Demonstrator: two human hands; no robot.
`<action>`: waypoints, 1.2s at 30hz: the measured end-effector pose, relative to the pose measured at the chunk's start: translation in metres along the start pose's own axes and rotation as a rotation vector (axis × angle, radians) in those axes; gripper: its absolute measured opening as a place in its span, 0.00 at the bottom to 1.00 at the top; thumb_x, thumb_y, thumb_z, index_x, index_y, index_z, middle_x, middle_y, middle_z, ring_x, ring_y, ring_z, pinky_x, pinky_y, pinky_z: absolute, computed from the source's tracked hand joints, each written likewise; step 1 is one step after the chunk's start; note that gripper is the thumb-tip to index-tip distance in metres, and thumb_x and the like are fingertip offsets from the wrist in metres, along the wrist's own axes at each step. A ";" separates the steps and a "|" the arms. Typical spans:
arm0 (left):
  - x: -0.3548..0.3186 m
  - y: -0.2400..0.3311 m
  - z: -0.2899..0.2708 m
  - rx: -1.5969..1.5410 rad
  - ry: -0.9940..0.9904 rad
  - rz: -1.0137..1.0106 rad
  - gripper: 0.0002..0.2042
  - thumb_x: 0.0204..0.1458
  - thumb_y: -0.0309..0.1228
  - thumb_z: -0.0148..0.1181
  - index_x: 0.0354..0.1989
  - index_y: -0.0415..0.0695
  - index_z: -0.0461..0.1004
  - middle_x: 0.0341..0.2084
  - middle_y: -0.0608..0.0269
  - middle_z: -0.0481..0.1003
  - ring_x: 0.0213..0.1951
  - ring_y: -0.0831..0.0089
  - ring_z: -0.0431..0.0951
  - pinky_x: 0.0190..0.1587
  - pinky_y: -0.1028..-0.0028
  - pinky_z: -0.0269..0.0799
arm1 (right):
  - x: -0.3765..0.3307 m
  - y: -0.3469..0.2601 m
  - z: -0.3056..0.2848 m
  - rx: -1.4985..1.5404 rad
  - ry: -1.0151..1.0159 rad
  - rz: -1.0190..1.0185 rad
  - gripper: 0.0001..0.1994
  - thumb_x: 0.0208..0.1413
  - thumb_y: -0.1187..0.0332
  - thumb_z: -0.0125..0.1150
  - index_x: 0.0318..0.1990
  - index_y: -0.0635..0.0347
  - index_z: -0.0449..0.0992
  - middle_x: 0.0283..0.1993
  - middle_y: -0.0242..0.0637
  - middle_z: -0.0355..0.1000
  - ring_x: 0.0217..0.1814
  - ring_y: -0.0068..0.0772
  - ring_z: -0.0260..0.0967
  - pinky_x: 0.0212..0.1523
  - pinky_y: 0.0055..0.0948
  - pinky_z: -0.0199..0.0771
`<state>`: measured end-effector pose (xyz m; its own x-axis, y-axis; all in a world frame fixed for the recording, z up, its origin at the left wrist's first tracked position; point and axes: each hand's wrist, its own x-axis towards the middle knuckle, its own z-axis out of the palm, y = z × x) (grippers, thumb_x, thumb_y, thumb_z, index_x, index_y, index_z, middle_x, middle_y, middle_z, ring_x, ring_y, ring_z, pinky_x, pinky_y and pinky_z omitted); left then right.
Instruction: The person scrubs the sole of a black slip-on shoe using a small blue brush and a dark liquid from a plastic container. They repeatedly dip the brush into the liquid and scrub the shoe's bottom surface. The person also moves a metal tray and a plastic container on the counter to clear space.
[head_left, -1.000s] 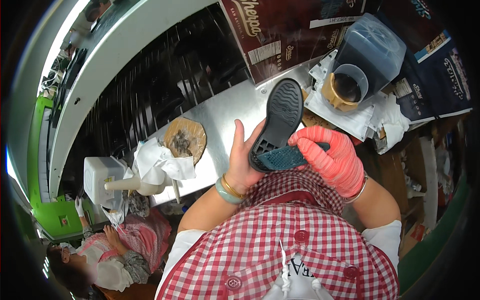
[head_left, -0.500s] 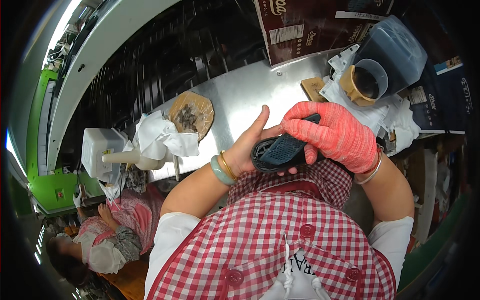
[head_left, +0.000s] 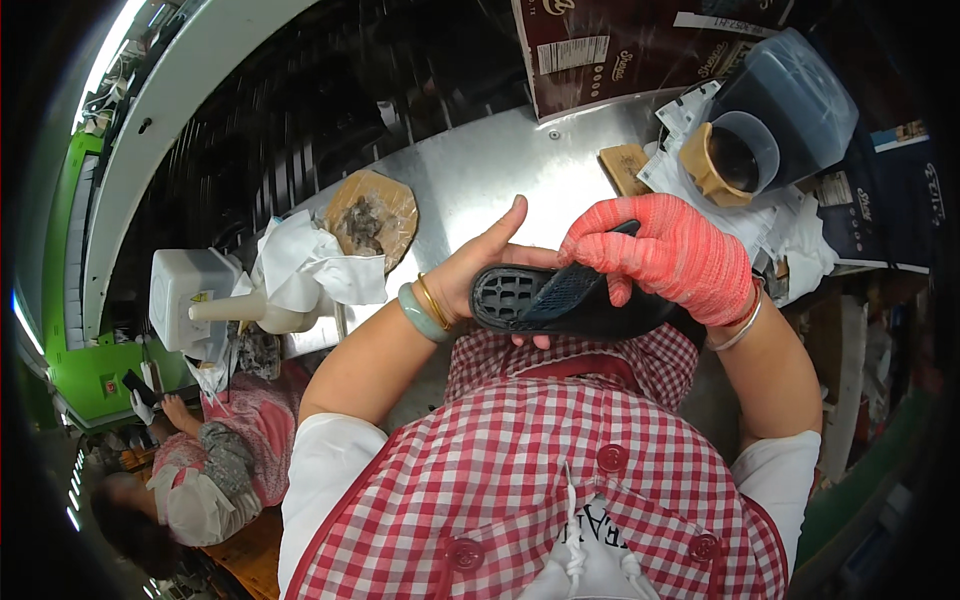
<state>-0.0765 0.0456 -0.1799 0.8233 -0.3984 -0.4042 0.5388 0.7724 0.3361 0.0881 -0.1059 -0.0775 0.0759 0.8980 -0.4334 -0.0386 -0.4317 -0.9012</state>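
Note:
A black shoe sole (head_left: 610, 315) with an open grid in its heel end lies across my left hand (head_left: 485, 262). That hand is bare, its thumb raised, with fingertips showing under the sole's near edge. My right hand (head_left: 665, 255), in a pink-red knit glove, pinches a dark blue textured pad (head_left: 565, 292). The pad slants over the sole, its lower end against it beside the grid and its upper end lifted at the gloved fingers. The gloved hand hides part of the pad and the sole's far side.
A metal table (head_left: 480, 180) lies beyond my hands. On it are a brown round pad (head_left: 400, 215) with dark scraps, a pale bottle (head_left: 285, 318) under white cloth, and a tan block (head_left: 625, 170). A clear cup (head_left: 755, 140) stands right. Another person (head_left: 240, 450) sits at the left.
The sole has shifted left and turned flatter, so its heel grid now shows. My left hand has moved left with it; the gloved hand keeps its pinch on the pad.

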 end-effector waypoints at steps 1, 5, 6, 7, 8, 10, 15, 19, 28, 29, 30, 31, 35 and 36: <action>-0.001 0.000 0.000 0.002 0.009 -0.001 0.48 0.47 0.71 0.27 0.58 0.35 0.59 0.40 0.43 0.73 0.29 0.47 0.79 0.24 0.65 0.78 | -0.002 0.001 -0.002 -0.005 0.008 0.010 0.14 0.53 0.60 0.57 0.40 0.61 0.76 0.29 0.33 0.72 0.20 0.17 0.65 0.26 0.17 0.66; -0.005 0.001 -0.002 0.003 -0.033 0.013 0.47 0.49 0.69 0.26 0.58 0.32 0.58 0.41 0.40 0.73 0.29 0.48 0.79 0.24 0.68 0.79 | -0.010 0.011 -0.009 0.023 0.037 0.028 0.13 0.53 0.61 0.57 0.39 0.61 0.77 0.29 0.32 0.73 0.21 0.17 0.65 0.27 0.17 0.66; -0.006 0.001 -0.004 0.018 -0.040 0.013 0.47 0.49 0.69 0.26 0.58 0.31 0.58 0.42 0.40 0.73 0.29 0.49 0.79 0.24 0.68 0.79 | -0.013 0.014 -0.011 0.028 0.042 0.031 0.12 0.53 0.62 0.57 0.38 0.61 0.77 0.29 0.32 0.73 0.21 0.17 0.65 0.27 0.17 0.66; -0.008 0.002 -0.003 0.023 -0.043 0.026 0.46 0.51 0.67 0.25 0.58 0.30 0.57 0.42 0.38 0.72 0.29 0.50 0.79 0.24 0.69 0.79 | -0.016 0.017 -0.013 0.033 0.048 0.035 0.12 0.53 0.63 0.57 0.38 0.61 0.77 0.29 0.31 0.73 0.21 0.17 0.65 0.27 0.17 0.66; -0.008 0.000 -0.005 0.025 -0.046 0.020 0.46 0.52 0.67 0.25 0.58 0.30 0.57 0.42 0.38 0.72 0.29 0.50 0.79 0.24 0.69 0.79 | -0.019 0.020 -0.014 0.038 0.055 0.038 0.11 0.53 0.63 0.57 0.37 0.61 0.77 0.29 0.31 0.73 0.21 0.17 0.65 0.27 0.16 0.66; -0.006 0.002 -0.007 0.044 -0.063 0.011 0.45 0.52 0.66 0.24 0.58 0.30 0.57 0.42 0.39 0.72 0.29 0.51 0.79 0.25 0.68 0.80 | -0.028 0.026 -0.016 0.044 0.098 0.019 0.11 0.53 0.63 0.57 0.37 0.62 0.78 0.27 0.29 0.72 0.21 0.17 0.65 0.26 0.16 0.66; -0.026 0.007 -0.003 0.052 0.092 0.271 0.27 0.60 0.43 0.37 0.59 0.32 0.56 0.50 0.38 0.67 0.33 0.46 0.78 0.30 0.62 0.80 | -0.059 0.038 -0.042 0.193 0.411 -0.217 0.15 0.55 0.57 0.57 0.38 0.61 0.77 0.25 0.27 0.71 0.20 0.13 0.65 0.21 0.11 0.59; -0.037 0.026 -0.003 0.382 0.234 0.787 0.26 0.53 0.32 0.51 0.61 0.41 0.56 0.56 0.49 0.63 0.53 0.49 0.68 0.55 0.48 0.61 | -0.082 0.020 -0.072 0.154 0.897 -0.435 0.16 0.55 0.56 0.58 0.40 0.60 0.76 0.31 0.27 0.73 0.23 0.12 0.67 0.20 0.10 0.56; -0.020 -0.040 -0.003 -0.340 0.223 0.596 0.30 0.59 0.54 0.32 0.61 0.42 0.55 0.57 0.47 0.61 0.58 0.43 0.61 0.49 0.45 0.68 | -0.067 0.041 -0.116 0.010 1.005 -0.331 0.14 0.52 0.62 0.61 0.42 0.62 0.76 0.33 0.33 0.73 0.24 0.22 0.68 0.28 0.21 0.70; -0.019 -0.046 -0.006 -0.356 0.216 0.570 0.30 0.60 0.53 0.31 0.60 0.42 0.56 0.56 0.47 0.62 0.57 0.43 0.62 0.47 0.47 0.70 | -0.066 0.041 -0.116 0.013 1.001 -0.326 0.15 0.52 0.62 0.61 0.42 0.62 0.76 0.33 0.34 0.73 0.24 0.22 0.68 0.28 0.21 0.70; -0.018 -0.051 -0.009 -0.371 0.210 0.548 0.29 0.60 0.52 0.31 0.60 0.42 0.56 0.56 0.47 0.63 0.57 0.44 0.63 0.46 0.49 0.72 | -0.064 0.041 -0.116 0.015 0.994 -0.324 0.15 0.52 0.62 0.60 0.42 0.62 0.76 0.32 0.34 0.73 0.23 0.22 0.68 0.28 0.21 0.70; -0.017 -0.052 -0.012 -0.369 0.197 0.546 0.28 0.60 0.52 0.31 0.60 0.44 0.57 0.55 0.48 0.63 0.57 0.44 0.63 0.45 0.51 0.72 | -0.062 0.043 -0.116 0.032 0.999 -0.329 0.14 0.52 0.61 0.61 0.41 0.62 0.76 0.32 0.34 0.74 0.23 0.22 0.68 0.28 0.21 0.70; -0.013 -0.051 -0.011 -0.341 0.190 0.558 0.25 0.61 0.49 0.31 0.59 0.46 0.61 0.55 0.51 0.65 0.56 0.44 0.64 0.39 0.59 0.73 | -0.059 0.048 -0.119 -0.013 0.990 -0.329 0.14 0.52 0.61 0.60 0.39 0.63 0.77 0.30 0.33 0.74 0.21 0.22 0.67 0.27 0.20 0.69; -0.010 -0.049 -0.001 -0.327 0.217 0.581 0.25 0.61 0.49 0.31 0.58 0.46 0.61 0.54 0.50 0.65 0.55 0.45 0.65 0.37 0.61 0.73 | -0.059 0.049 -0.121 -0.016 0.982 -0.325 0.14 0.52 0.61 0.60 0.39 0.63 0.77 0.29 0.32 0.74 0.20 0.21 0.67 0.26 0.20 0.68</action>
<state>-0.1112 0.0122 -0.1931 0.8895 0.2050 -0.4085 -0.0866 0.9531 0.2899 0.2028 -0.1899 -0.0963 0.8601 0.5094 0.0270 0.1419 -0.1880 -0.9719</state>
